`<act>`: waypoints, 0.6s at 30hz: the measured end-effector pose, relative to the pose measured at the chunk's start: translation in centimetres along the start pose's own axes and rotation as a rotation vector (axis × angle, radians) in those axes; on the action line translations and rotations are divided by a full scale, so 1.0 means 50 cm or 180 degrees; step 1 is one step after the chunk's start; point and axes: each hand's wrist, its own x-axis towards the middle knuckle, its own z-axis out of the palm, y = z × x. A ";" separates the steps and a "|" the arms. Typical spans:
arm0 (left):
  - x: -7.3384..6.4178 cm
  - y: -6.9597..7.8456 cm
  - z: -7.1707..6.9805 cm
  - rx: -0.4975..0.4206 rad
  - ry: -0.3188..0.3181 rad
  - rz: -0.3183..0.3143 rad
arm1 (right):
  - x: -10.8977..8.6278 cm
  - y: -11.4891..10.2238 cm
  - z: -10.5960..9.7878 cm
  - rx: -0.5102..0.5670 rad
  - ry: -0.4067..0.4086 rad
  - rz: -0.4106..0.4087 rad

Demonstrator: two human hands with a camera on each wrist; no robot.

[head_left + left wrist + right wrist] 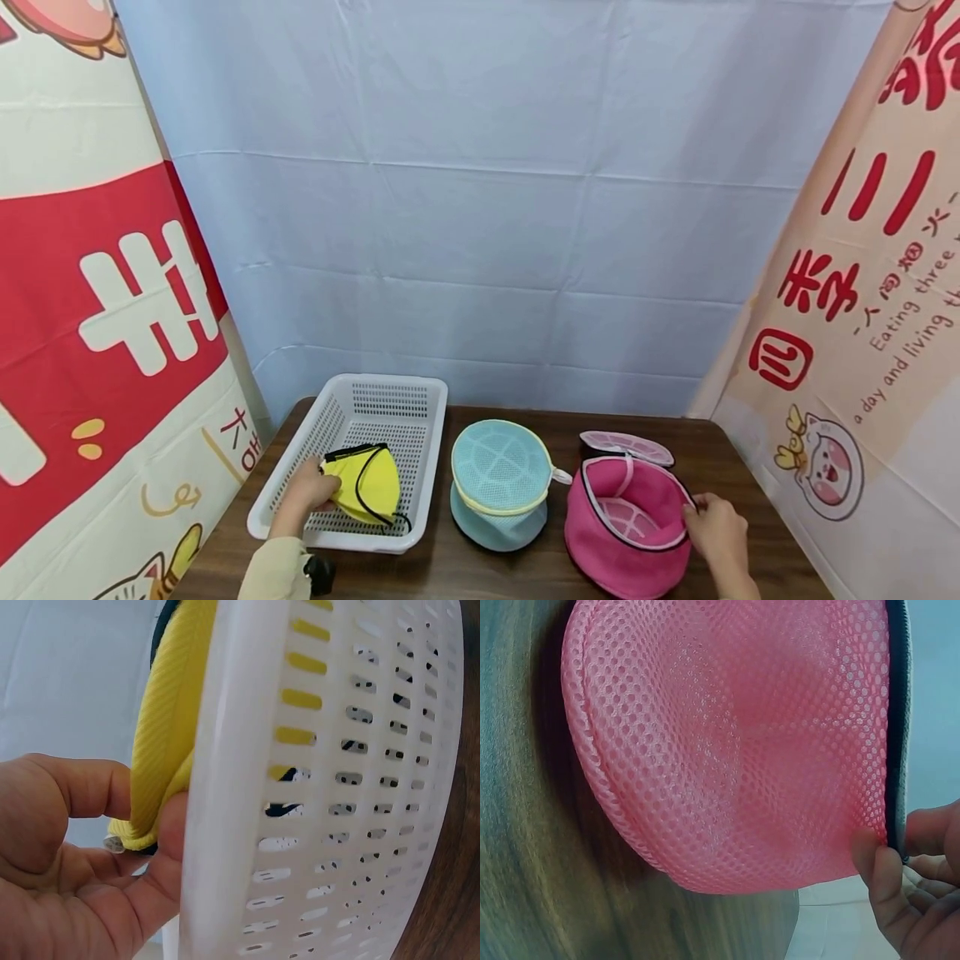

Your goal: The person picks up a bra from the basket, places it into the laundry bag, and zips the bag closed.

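My left hand (310, 486) pinches one edge of a yellow cloth piece (375, 487) with black edging and a thin black cord, over the white plastic basket (437, 433). Up close in the left wrist view, the yellow fabric (169, 720) sits between thumb and fingers, just behind the basket's rim. At the right, a pink mesh laundry bag (626, 558) stands with its top unzipped and its round lid folded back. My right hand (718, 532) grips its zippered rim, thumb on one side and fingers on the other; the right wrist view shows the mesh wall (727, 750).
Between basket and pink bag stands a light blue mesh laundry bag (501, 467) with yellow piping and a white tab at its side. All rest on a dark wooden table (465, 579). A pale blue cloth (480, 208) hangs behind, with printed cloths at both sides.
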 end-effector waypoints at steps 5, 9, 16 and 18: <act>-0.006 0.004 0.003 -0.0181 0.0052 0.0068 | -0.002 -0.004 -0.002 0.0016 -0.0041 0.0026; -0.013 0.013 0.003 -0.0278 0.0103 0.0097 | -0.002 -0.005 -0.002 0.0015 -0.0017 0.0051; -0.041 0.046 0.005 -0.0394 0.0141 0.0237 | 0.000 -0.005 -0.005 -0.0013 -0.0070 0.0040; -0.046 0.056 0.006 -0.0423 0.0137 0.0270 | 0.000 -0.006 -0.007 -0.0018 -0.0117 0.0047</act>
